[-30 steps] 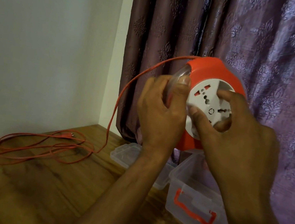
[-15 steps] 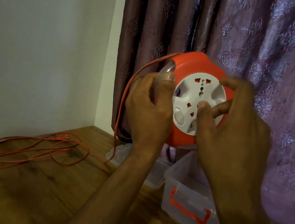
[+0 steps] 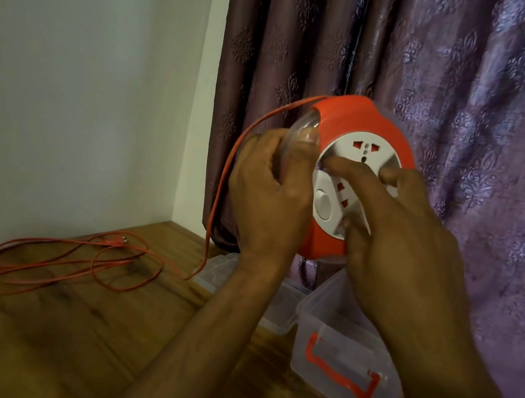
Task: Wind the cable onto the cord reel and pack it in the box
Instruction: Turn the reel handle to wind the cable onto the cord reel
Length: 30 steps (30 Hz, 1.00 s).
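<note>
Counter (image 3: 62, 349): we see a brown wooden top with dark grain streaks, running back to the corner where the wall and curtain meet.
Wall (image 3: 77, 70): we see a plain pale surface on the left, meeting the counter's far edge.
Curtain (image 3: 479, 96): we see purple fabric with a raised floral pattern, hanging in folds behind the counter, darker at its left.
</note>
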### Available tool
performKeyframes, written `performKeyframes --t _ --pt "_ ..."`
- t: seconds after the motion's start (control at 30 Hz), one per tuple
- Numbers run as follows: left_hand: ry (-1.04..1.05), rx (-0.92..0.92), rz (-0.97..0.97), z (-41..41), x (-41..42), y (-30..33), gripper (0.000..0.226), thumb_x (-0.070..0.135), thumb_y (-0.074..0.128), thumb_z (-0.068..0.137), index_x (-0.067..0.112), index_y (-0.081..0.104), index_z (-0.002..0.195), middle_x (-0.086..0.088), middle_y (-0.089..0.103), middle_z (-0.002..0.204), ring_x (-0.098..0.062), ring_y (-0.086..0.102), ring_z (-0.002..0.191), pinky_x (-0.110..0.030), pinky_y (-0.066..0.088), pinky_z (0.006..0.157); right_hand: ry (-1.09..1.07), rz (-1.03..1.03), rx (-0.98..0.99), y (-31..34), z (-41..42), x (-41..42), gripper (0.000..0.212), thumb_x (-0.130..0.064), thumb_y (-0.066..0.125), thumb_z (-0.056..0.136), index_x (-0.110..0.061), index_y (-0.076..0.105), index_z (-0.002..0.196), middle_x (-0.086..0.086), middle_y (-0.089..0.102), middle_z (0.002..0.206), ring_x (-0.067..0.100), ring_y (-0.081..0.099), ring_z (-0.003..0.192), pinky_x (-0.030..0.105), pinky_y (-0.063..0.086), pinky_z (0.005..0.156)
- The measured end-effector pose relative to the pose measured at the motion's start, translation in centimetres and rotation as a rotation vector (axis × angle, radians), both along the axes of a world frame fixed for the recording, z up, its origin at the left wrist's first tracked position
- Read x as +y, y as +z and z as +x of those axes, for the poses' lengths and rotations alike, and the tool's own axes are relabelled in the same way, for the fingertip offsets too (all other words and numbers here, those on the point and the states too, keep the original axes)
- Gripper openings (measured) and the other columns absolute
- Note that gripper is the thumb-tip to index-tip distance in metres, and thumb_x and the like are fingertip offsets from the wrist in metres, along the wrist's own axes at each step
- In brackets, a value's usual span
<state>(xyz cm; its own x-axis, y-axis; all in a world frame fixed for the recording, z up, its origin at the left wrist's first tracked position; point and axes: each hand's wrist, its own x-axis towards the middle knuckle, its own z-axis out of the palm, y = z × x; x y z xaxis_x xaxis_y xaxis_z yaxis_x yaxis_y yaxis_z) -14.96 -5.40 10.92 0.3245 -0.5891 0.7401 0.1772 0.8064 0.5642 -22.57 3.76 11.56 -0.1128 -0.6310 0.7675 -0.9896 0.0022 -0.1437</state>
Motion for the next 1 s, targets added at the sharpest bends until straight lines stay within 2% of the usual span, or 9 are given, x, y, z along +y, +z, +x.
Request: performKeyframes --t 0.1,0.2,0.33,0.43,0.6,0.7,0.8,0.9,1.0 --pt "0.025 -0.004 -0.018 -0.1 0.1 0.0 0.033 0.053 0.047 0.091 0.023 0.062 0.09 -0.007 0.069 0.093 -0.022 0.066 0.086 -0.043 0.059 0.08 -0.022 -0.078 0.012 -0.2 -0.3 -0.2 0.061 -0.027 0.061 0.087 -0.053 0.031 0.133 0.002 0.044 0.127 0.031 0.06 0.095 0.039 0.048 0.071" --pt "0.04 -0.004 -0.04 -0.2 0.2 0.0 0.042 0.056 0.043 0.089 0.019 0.063 0.09 -0.007 0.067 0.091 -0.021 0.065 0.084 -0.042 0.058 0.076 -0.035 -0.138 -0.034 -0.4 -0.4 -0.3 0.059 -0.043 0.061 0.084 -0.053 0.031 0.134 0.0 0.052 0.116 0.028 0.06 0.092 0.032 0.038 0.066" --pt "0.023 -0.006 -0.076 -0.2 0.3 -0.1 0.036 0.05 0.045 0.092 0.019 0.063 0.086 0.002 0.067 0.081 -0.019 0.067 0.079 -0.039 0.057 0.07 -0.011 -0.228 -0.189 -0.4 -0.3 -0.4 0.062 -0.064 0.056 0.077 -0.049 0.036 0.134 0.001 0.067 0.103 0.028 0.063 0.094 0.041 0.051 0.078" --pt "0.023 -0.017 -0.084 -0.4 0.4 -0.2 0.035 0.047 0.047 0.094 0.017 0.063 0.085 0.0 0.067 0.079 -0.019 0.066 0.077 -0.044 0.057 0.073 -0.039 -0.271 -0.288 -0.4 -0.3 -0.4 0.065 -0.074 0.048 0.074 -0.043 0.045 0.131 0.001 0.07 0.093 0.031 0.063 0.093 0.043 0.051 0.079" --pt "0.021 -0.039 -0.087 -0.7 0.6 -0.3 0.022 0.035 0.051 0.098 0.022 0.064 0.086 0.005 0.068 0.081 -0.017 0.068 0.082 -0.046 0.058 0.079 -0.037 -0.298 -0.386 -0.2 -0.4 -0.2 0.062 -0.073 0.049 0.076 -0.034 0.053 0.124 0.005 0.07 0.097 0.032 0.062 0.094 0.043 0.05 0.079" --pt "0.029 -0.04 -0.089 -0.7 0.6 -0.3 0.022 0.035 0.051 0.098 0.022 0.064 0.088 0.005 0.069 0.083 -0.017 0.068 0.084 -0.046 0.059 0.08 -0.054 -0.236 -0.383 -0.2 -0.3 -0.1 0.064 -0.075 0.043 0.076 -0.037 0.048 0.126 0.006 0.068 0.1 0.034 0.06 0.098 0.046 0.05 0.083" --pt "0.028 -0.025 -0.078 -0.5 0.4 -0.1 0.018 0.036 0.05 0.098 0.033 0.06 0.084 0.009 0.069 0.084 -0.015 0.069 0.084 -0.042 0.061 0.079 -0.043 -0.212 -0.318 -0.1 -0.2 -0.1 0.061 -0.072 0.041 0.078 -0.039 0.043 0.129 0.002 0.069 0.096 0.032 0.062 0.096 0.048 0.05 0.083" --pt "0.019 0.008 -0.064 -0.3 0.0 0.1 0.018 0.038 0.051 0.097 0.034 0.059 0.082 0.013 0.067 0.08 -0.007 0.068 0.077 -0.023 0.057 0.07 0.029 -0.295 -0.235 0.3 -0.5 0.2 0.049 -0.051 0.059 0.082 -0.039 0.045 0.127 -0.005 0.063 0.098 0.021 0.061 0.087 0.039 0.05 0.074" --pt "0.027 0.026 -0.063 0.0 -0.4 0.1 0.021 0.037 0.051 0.096 0.027 0.059 0.08 0.013 0.062 0.075 -0.005 0.062 0.071 -0.017 0.05 0.066 0.065 -0.208 -0.091 0.7 -1.3 0.5 0.059 -0.03 0.067 0.081 -0.047 0.039 0.13 -0.004 0.047 0.114 0.017 0.054 0.079 0.026 0.038 0.059"
